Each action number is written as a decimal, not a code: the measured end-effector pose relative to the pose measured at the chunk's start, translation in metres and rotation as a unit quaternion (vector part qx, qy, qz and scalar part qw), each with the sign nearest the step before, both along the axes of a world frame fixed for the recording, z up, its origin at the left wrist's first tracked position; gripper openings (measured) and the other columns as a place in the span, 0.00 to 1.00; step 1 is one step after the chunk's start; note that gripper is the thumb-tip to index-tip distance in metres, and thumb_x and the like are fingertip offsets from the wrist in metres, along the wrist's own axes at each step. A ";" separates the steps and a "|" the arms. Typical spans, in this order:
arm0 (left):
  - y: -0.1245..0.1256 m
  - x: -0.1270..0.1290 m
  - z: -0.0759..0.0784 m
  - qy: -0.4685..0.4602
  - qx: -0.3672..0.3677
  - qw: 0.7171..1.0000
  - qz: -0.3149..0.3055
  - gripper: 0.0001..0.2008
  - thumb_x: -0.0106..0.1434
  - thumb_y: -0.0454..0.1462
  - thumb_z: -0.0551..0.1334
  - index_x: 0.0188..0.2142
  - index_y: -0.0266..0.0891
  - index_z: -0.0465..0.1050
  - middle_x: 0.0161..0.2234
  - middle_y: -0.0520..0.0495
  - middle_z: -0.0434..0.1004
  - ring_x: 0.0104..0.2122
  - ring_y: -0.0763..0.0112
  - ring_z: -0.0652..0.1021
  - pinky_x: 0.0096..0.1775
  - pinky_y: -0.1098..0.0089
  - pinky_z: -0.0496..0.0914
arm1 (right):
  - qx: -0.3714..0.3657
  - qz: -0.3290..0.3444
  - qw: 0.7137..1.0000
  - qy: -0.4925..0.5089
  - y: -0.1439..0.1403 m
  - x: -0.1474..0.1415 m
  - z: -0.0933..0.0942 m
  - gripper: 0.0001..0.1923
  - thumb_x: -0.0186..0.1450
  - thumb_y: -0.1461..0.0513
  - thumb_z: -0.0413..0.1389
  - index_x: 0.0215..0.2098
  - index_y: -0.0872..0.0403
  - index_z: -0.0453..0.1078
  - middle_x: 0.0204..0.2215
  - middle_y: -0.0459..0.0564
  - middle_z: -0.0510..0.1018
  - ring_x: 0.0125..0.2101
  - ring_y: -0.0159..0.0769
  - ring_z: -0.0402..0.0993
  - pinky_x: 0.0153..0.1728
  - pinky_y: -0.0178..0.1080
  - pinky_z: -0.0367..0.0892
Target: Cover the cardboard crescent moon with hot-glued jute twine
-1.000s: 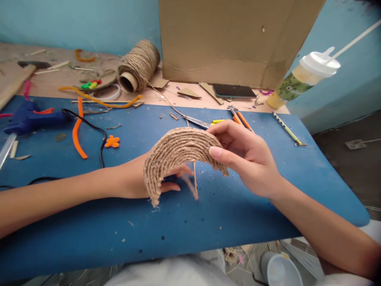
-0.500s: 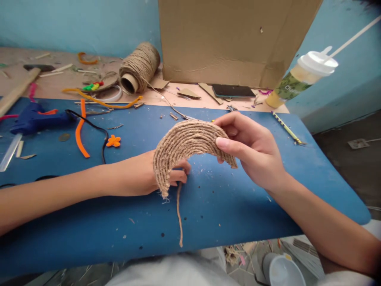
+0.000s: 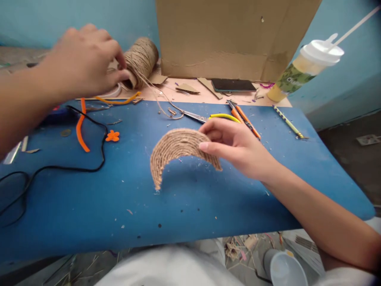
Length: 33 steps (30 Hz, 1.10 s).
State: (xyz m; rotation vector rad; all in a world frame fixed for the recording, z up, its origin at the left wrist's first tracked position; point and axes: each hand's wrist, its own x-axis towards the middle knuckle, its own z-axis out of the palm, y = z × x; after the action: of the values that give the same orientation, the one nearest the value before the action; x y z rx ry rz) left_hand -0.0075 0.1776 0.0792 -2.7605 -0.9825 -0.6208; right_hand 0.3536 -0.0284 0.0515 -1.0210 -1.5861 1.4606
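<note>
My right hand [image 3: 232,147] pinches a curved, crescent-shaped piece covered in rows of jute twine [image 3: 175,145], with the thumb on its front near the right end. The piece is held over the blue tabletop, its frayed left end pointing down. My left hand [image 3: 89,59] is raised at the back left, beside the core end of a spool of jute twine [image 3: 143,55]. Its thumb and forefinger are apart and bent near the core; motion blurs the hand, and whether it touches the spool is unclear. Loose twine [image 3: 159,95] runs from the spool to the scissors [image 3: 223,116].
Orange-handled pliers [image 3: 244,119] lie behind my right hand. A black cord [image 3: 68,169], an orange strip [image 3: 81,131] and an orange flower [image 3: 112,136] are on the left. A phone [image 3: 233,85], a tilted lidded cup [image 3: 300,75] and a large cardboard sheet [image 3: 235,39] stand behind.
My left hand has gone from behind the crescent piece up and left to the spool. The hanging twine end is gone from there. My right hand and the piece have shifted slightly left.
</note>
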 end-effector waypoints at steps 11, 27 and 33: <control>-0.178 0.038 -0.066 -0.062 -0.131 0.950 -0.276 0.09 0.86 0.36 0.60 0.60 0.43 0.77 0.63 0.39 0.89 0.63 0.55 0.86 0.65 0.52 0.76 | 0.418 0.071 0.824 -0.377 -0.014 0.000 -0.007 0.14 0.84 0.65 0.57 0.45 0.56 0.85 0.42 0.54 0.86 0.39 0.41 0.78 0.36 0.46 0.64; -0.168 0.031 -0.071 0.024 -0.115 0.931 -0.346 0.18 0.88 0.40 0.55 0.64 0.44 0.83 0.67 0.39 0.90 0.65 0.57 0.87 0.71 0.54 0.75 | 0.478 0.149 0.797 -0.338 -0.016 -0.004 -0.023 0.15 0.87 0.66 0.56 0.45 0.53 0.83 0.43 0.52 0.88 0.39 0.41 0.77 0.35 0.50 0.69; -0.167 0.029 -0.072 -0.014 -0.171 0.930 -0.325 0.15 0.85 0.39 0.62 0.64 0.46 0.83 0.67 0.41 0.90 0.63 0.55 0.89 0.70 0.56 0.77 | 0.473 0.154 0.797 -0.343 -0.018 -0.005 -0.025 0.13 0.87 0.65 0.57 0.46 0.53 0.83 0.43 0.51 0.85 0.41 0.42 0.79 0.38 0.49 0.69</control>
State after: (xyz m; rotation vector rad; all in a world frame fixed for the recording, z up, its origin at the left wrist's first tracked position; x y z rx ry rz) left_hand 0.0217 0.0109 0.0073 -3.4081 -0.1458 -0.6071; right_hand 0.3484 -0.0461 0.0269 -0.6838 -2.6782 0.2300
